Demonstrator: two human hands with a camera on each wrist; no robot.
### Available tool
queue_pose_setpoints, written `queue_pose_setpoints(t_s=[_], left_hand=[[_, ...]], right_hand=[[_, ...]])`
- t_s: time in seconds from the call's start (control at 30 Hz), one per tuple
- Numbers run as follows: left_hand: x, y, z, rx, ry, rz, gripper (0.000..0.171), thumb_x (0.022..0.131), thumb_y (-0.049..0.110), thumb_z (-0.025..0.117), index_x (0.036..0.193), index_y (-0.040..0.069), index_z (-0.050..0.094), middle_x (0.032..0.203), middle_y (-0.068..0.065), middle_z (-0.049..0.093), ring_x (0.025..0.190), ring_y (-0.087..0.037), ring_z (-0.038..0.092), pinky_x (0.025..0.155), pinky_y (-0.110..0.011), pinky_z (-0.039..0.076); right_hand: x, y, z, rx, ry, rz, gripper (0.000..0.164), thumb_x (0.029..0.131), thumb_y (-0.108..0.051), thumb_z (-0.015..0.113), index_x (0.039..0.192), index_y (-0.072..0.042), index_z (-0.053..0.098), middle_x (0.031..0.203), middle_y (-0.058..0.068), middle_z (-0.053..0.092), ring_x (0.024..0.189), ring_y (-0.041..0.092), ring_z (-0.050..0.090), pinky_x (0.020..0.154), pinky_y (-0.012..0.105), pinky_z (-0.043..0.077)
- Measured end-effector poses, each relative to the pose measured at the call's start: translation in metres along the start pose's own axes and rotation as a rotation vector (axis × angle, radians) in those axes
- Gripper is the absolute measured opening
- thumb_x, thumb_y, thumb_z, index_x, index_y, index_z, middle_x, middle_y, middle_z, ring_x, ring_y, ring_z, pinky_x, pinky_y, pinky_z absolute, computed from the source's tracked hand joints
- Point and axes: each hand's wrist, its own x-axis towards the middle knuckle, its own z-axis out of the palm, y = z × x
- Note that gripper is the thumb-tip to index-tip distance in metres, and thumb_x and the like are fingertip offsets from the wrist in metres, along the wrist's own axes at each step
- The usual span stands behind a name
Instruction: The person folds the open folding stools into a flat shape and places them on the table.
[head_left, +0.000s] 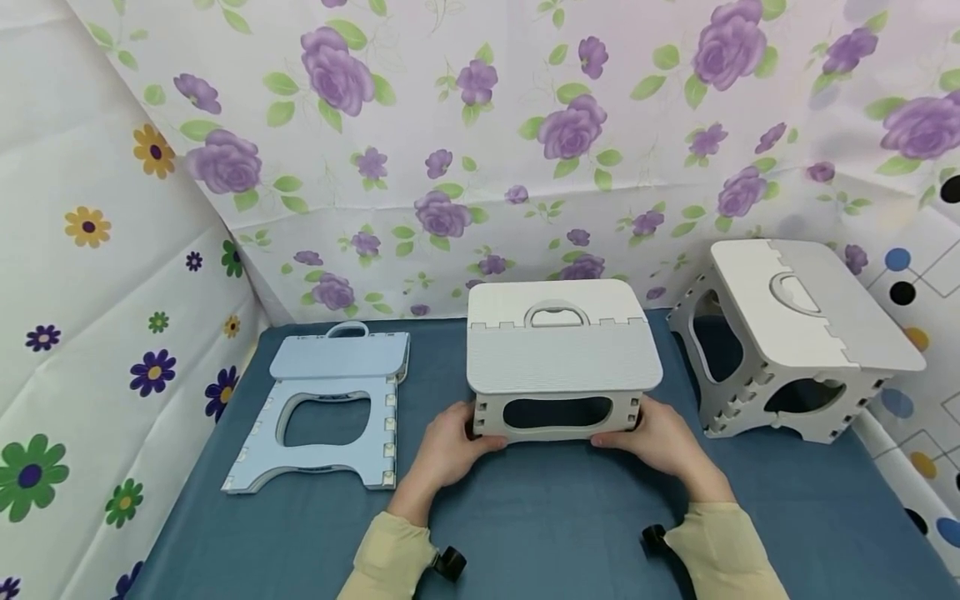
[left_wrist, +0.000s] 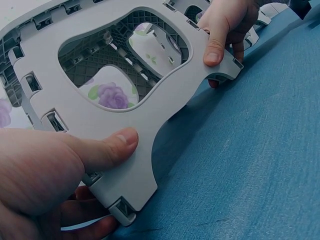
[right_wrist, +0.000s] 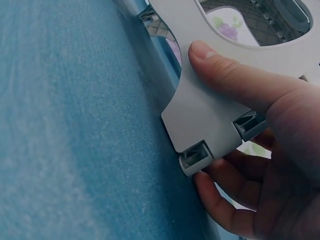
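A grey-white folding stool stands unfolded at the middle of the table, its handle side up. My left hand grips its lower left front leg, thumb on the front panel and fingers curled behind the edge, as the left wrist view shows with the hand close up. On the opposite leg, my right hand does the same; in the right wrist view its thumb lies flat on the panel and its fingers bend behind the leg's hinged edge. The leg's foot is right at the blue cloth.
A light blue folding stool lies folded flat on the left of the blue-covered table. Another white folding stool stands unfolded on the right. Flowered cloth hangs behind, with patterned cloth on both sides.
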Motion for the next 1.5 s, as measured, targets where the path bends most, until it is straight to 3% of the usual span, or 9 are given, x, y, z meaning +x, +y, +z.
queue_pose_setpoints(t_s=[0.2, 0.67, 1.0, 1.5], left_hand=[[-0.0001, -0.0020, 0.0004, 0.006, -0.007, -0.003, 0.041, 0.092, 0.040, 0.088, 0.122, 0.016, 0.076, 0.098, 0.002, 0.063, 0.082, -0.014, 0.059, 0.074, -0.039, 0.050], [0.0021, -0.0012, -0.0023, -0.002, 0.016, 0.032, 0.047, 0.091, 0.039, 0.088, 0.129, 0.014, 0.075, 0.101, 0.000, 0.065, 0.085, -0.016, 0.061, 0.076, -0.041, 0.051], [0.0005, -0.0025, -0.0001, -0.010, 0.020, 0.025, 0.045, 0.090, 0.039, 0.089, 0.126, 0.016, 0.076, 0.100, 0.002, 0.065, 0.086, -0.015, 0.061, 0.076, -0.040, 0.051], [-0.0001, -0.0053, 0.0009, -0.004, 0.016, 0.033, 0.040, 0.092, 0.039, 0.087, 0.122, 0.016, 0.077, 0.100, 0.002, 0.065, 0.085, -0.016, 0.062, 0.076, -0.040, 0.052]], right_hand=[[0.0000, 0.0027, 0.0019, 0.006, -0.004, 0.039, 0.092, 0.075, -0.066, 0.092, 0.145, -0.013, 0.062, 0.126, 0.011, 0.075, 0.113, 0.032, 0.069, 0.093, 0.058, 0.053], [0.0018, 0.0025, 0.0023, 0.006, 0.003, 0.015, 0.092, 0.078, -0.066, 0.090, 0.147, -0.014, 0.060, 0.129, 0.011, 0.074, 0.115, 0.032, 0.068, 0.096, 0.060, 0.052], [0.0021, 0.0055, 0.0023, 0.000, -0.007, 0.022, 0.094, 0.076, -0.067, 0.090, 0.147, -0.014, 0.060, 0.129, 0.011, 0.074, 0.114, 0.032, 0.068, 0.096, 0.060, 0.052], [-0.0009, 0.0011, 0.0018, -0.001, -0.012, -0.023, 0.077, 0.083, -0.062, 0.088, 0.140, -0.015, 0.065, 0.121, 0.004, 0.076, 0.105, 0.023, 0.068, 0.090, 0.053, 0.053]])
